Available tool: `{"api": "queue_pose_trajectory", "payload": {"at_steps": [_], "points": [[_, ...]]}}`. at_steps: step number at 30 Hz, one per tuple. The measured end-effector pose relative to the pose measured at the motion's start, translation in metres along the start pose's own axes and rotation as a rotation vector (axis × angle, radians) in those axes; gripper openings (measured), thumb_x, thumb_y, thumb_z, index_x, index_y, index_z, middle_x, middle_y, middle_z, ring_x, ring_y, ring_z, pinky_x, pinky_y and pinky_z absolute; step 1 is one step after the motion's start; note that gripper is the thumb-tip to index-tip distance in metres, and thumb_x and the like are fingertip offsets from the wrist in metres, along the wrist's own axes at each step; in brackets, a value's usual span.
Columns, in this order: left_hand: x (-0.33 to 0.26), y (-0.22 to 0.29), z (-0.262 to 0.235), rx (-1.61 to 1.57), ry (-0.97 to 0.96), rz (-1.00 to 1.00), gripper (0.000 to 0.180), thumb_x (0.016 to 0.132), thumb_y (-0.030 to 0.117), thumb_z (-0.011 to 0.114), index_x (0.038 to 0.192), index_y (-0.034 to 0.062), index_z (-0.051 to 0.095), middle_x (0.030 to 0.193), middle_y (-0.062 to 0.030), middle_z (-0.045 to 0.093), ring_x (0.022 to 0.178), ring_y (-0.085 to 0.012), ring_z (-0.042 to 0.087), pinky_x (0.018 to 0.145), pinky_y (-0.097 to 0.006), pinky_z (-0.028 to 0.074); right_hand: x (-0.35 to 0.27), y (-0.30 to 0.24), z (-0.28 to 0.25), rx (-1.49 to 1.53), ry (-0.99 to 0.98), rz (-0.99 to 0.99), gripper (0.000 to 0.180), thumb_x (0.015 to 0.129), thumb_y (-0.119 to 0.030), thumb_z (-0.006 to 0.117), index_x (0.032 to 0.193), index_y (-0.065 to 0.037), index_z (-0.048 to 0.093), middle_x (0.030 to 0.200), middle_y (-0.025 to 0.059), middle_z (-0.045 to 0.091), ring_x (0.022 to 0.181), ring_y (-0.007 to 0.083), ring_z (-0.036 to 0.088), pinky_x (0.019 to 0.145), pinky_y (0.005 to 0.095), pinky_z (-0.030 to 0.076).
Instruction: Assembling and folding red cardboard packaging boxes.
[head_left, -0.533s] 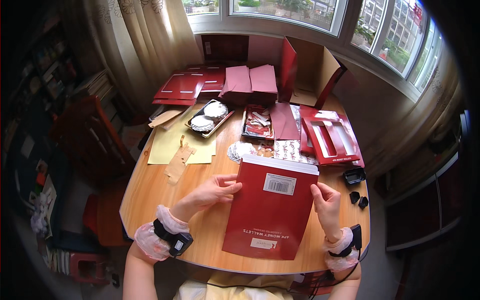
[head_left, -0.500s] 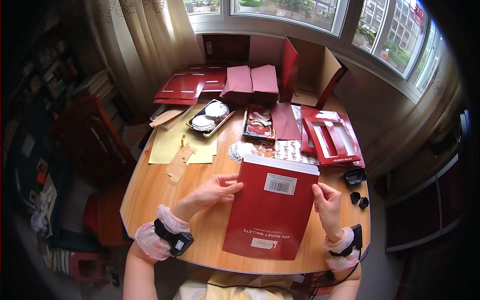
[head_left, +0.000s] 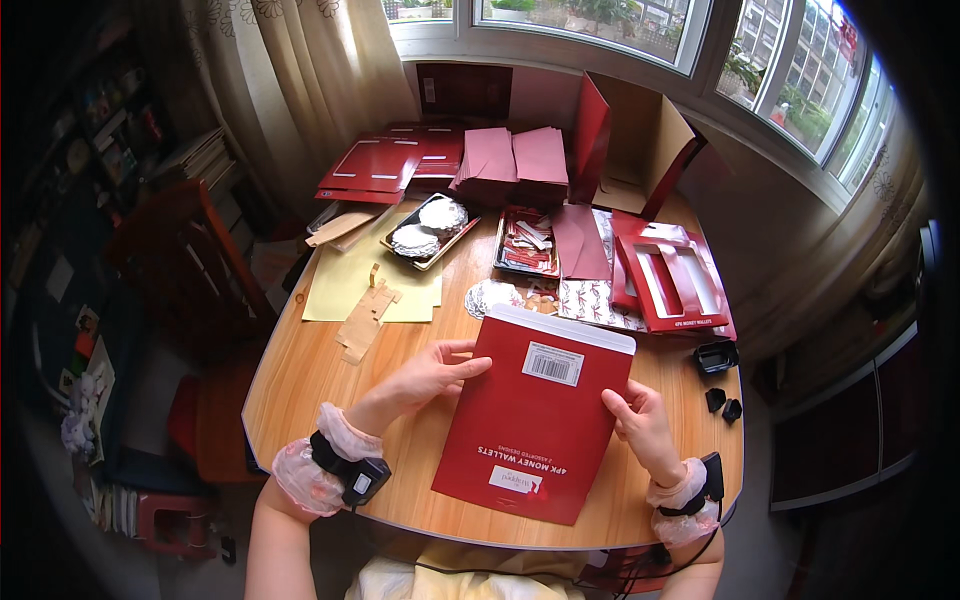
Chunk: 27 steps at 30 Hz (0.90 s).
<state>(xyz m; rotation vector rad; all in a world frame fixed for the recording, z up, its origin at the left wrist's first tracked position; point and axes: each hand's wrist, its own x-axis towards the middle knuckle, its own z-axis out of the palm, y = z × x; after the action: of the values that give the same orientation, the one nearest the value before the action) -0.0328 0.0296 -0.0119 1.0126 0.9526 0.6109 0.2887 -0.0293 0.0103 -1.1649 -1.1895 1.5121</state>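
Observation:
A flat red cardboard packet (head_left: 525,415) is tilted in front of me, with a white barcode label near its far end. White sheets or envelopes stick out along that far edge. My left hand (head_left: 432,378) pinches the packet's left edge between thumb and fingers. On the opposite edge, my right hand (head_left: 642,428) grips with the thumb on top and the fingers partly hidden beneath. Just beyond the packet lie a round silver foil piece (head_left: 490,297) and a white patterned sheet (head_left: 595,303).
Pink envelopes (head_left: 540,150) are stacked at the back beside red folders (head_left: 370,165). Two trays, one with silver discs (head_left: 415,241), one with red strips (head_left: 525,240), stand mid-table. Red window sleeves (head_left: 690,315) and small black containers (head_left: 715,356) lie right; yellow paper (head_left: 335,290) lies left.
The packet has shifted slightly left and turned a little clockwise. My right hand has moved left and slightly down its edge. Both hands still hold it.

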Motion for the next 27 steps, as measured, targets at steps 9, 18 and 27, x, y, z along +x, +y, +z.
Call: {"api": "queue_pose_trajectory", "payload": {"at_steps": [9, 18, 27], "points": [[0.005, -0.001, -0.014, -0.324, -0.165, 0.036, 0.032, 0.101, 0.025, 0.057, 0.129, 0.0087, 0.058, 0.121, -0.0009, 0.065, 0.107, -0.0079, 0.063, 0.087, -0.025, 0.054, 0.005, 0.014, -0.018, 0.088, -0.068, 0.175, 0.024, 0.103, -0.021, 0.053, 0.120, -0.005, 0.059, 0.067, -0.0099, 0.043, 0.052, 0.0002, 0.032, 0.047, 0.0175, 0.027], [0.008, -0.008, -0.017, -0.353, -0.042, 0.045, 0.033, 0.101, 0.018, 0.055, 0.133, 0.0070, 0.053, 0.121, -0.0030, 0.065, 0.101, -0.0108, 0.066, 0.079, -0.025, 0.058, 0.006, 0.013, -0.012, 0.061, 0.063, 0.097, 0.026, 0.094, -0.011, 0.067, 0.112, 0.000, 0.051, 0.084, 0.0048, 0.061, 0.060, 0.0043, 0.056, 0.042, 0.0157, 0.035], [0.009, -0.011, -0.016, -0.408, -0.087, 0.026, 0.039, 0.100, 0.018, 0.057, 0.136, 0.0070, 0.051, 0.125, -0.0044, 0.063, 0.107, -0.0137, 0.065, 0.084, -0.028, 0.059, 0.004, 0.015, -0.014, -0.056, 0.097, 0.038, 0.008, 0.092, -0.004, 0.063, 0.098, 0.001, 0.063, 0.079, 0.0022, 0.066, 0.059, 0.0035, 0.057, 0.045, 0.0151, 0.038]]}}
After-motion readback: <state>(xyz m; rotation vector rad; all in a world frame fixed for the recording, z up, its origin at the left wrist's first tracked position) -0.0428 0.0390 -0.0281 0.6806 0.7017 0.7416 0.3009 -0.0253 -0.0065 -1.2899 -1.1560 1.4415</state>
